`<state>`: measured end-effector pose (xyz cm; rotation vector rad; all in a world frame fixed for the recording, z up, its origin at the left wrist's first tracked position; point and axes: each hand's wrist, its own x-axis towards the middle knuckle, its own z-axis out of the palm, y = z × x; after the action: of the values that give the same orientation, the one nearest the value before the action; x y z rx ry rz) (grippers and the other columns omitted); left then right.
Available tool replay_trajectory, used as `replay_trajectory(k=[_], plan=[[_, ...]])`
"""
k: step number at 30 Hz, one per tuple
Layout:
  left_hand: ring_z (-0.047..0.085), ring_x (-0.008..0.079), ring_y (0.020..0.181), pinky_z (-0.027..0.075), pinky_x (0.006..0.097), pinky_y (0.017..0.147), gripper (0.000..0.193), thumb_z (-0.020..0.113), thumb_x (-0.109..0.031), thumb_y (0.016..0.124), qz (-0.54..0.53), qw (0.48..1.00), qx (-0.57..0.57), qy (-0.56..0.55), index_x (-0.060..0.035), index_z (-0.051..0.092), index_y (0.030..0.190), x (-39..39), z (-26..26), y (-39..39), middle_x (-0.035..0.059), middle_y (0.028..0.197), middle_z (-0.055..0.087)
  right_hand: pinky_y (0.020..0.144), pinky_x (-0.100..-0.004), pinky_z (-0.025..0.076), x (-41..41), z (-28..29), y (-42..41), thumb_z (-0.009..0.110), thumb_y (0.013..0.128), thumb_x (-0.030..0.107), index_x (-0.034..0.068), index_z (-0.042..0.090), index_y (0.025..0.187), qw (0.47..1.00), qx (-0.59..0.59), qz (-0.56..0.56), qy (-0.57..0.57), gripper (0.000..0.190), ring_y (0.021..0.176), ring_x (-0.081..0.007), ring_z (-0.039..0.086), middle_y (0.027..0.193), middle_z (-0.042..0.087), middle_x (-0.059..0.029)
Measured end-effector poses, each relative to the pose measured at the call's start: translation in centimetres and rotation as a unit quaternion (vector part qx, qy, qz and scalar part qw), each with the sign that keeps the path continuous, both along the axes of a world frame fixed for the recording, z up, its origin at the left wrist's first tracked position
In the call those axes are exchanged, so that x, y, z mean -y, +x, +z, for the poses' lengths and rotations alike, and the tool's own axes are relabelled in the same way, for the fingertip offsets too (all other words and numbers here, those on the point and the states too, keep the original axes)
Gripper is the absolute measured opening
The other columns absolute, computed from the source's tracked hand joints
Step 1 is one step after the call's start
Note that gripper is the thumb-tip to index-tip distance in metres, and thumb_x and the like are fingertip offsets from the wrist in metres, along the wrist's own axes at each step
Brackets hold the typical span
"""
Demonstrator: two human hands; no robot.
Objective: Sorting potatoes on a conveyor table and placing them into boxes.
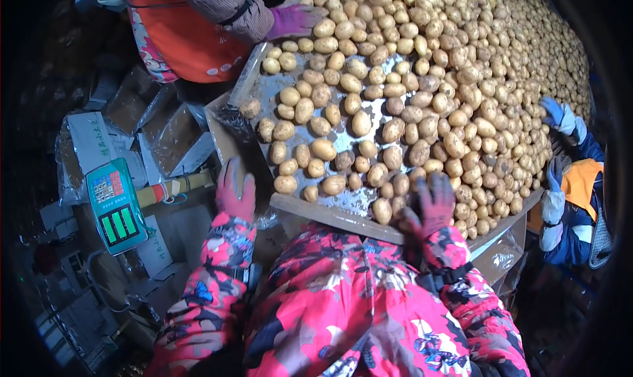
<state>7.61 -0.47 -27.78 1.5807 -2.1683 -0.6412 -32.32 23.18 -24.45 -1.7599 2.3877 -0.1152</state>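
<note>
My left hand (pixel 236 191), in a pink glove with dark fingertips, is held over the near side of a cardboard box (pixel 221 134) left of the sorting table. Its fingers are apart and nothing shows in them. My right hand (pixel 435 206), gloved the same way, lies over the potatoes (pixel 452 144) at the table's near edge with fingers spread. What is under its palm is hidden. Loose potatoes (pixel 321 149) are scattered over the grey table surface (pixel 348 201), and a deep heap rises behind them to the right. A wooden rim (pixel 336 216) runs along the near edge.
A teal weighing-scale display (pixel 117 206) stands at left on a pole (pixel 185 186). Plastic-lined cartons (pixel 178 139) lie behind it. One co-worker's purple glove (pixel 296 22) rests by the potatoes at top; another co-worker's blue gloves (pixel 559 114) are at the right edge.
</note>
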Motion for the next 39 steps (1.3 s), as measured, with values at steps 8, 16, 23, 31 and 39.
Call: replay_trajectory(k=[8,16,23,31,39], plan=[[0.042,0.0446,0.138,0.037,0.0526,0.113,0.070,0.072,-0.031,0.086,-0.156,0.984,0.049,-0.073,-0.0109,0.049,0.148,2.1,1.4,-9.9,0.0200,0.152,0.044,0.122,-0.0639,0.009,0.3,-3.6,1.4,0.076,0.073,0.058,0.017,0.051,0.149,0.998,-0.008,-0.016,0.053,0.090,0.151,-0.0444,0.023,0.161,0.030,-0.0244],[0.056,0.0394,0.129,0.045,0.0499,0.108,0.072,0.069,-0.034,0.092,-0.217,0.950,0.205,0.092,-0.0129,0.040,0.154,10.0,1.7,-20.1,0.0192,0.146,0.052,0.115,-0.0541,0.034,0.2,-1.2,-2.4,0.072,0.085,0.031,0.010,0.053,0.145,0.969,0.129,-0.123,-0.170,0.066,0.136,-0.0432,0.045,0.149,0.047,-0.0235],[0.055,0.0387,0.131,0.045,0.0458,0.109,0.089,0.076,-0.043,0.083,-0.226,0.902,0.331,0.162,-0.0060,0.037,0.155,14.6,-1.6,-25.7,0.0255,0.145,0.053,0.111,-0.0545,0.038,-7.5,-2.0,1.7,0.072,0.085,0.029,0.011,0.057,0.141,0.968,0.174,-0.149,-0.098,0.060,0.133,-0.0446,0.047,0.145,0.050,-0.0230],[0.063,0.0275,0.116,0.052,0.0405,0.098,0.079,0.087,-0.023,0.076,-0.181,0.972,0.052,0.138,-0.0061,0.051,0.144,8.7,1.6,-25.0,0.0187,0.129,0.064,0.111,-0.0499,0.040,-6.8,-1.7,1.7,0.070,0.089,0.029,0.008,0.051,0.147,0.917,0.313,-0.215,-0.121,0.065,0.133,-0.0418,0.049,0.146,0.050,-0.0222],[0.060,0.0369,0.126,0.047,0.0430,0.107,0.081,0.080,-0.024,0.081,-0.559,0.820,-0.094,0.078,-0.0031,0.045,0.150,-8.7,9.3,-27.9,0.0228,0.141,0.058,0.101,-0.0321,0.051,-4.1,2.1,1.2,0.073,0.094,0.014,0.007,0.031,0.158,0.410,0.851,-0.248,-0.215,0.077,0.124,-0.0225,0.060,0.145,0.052,-0.0158]])
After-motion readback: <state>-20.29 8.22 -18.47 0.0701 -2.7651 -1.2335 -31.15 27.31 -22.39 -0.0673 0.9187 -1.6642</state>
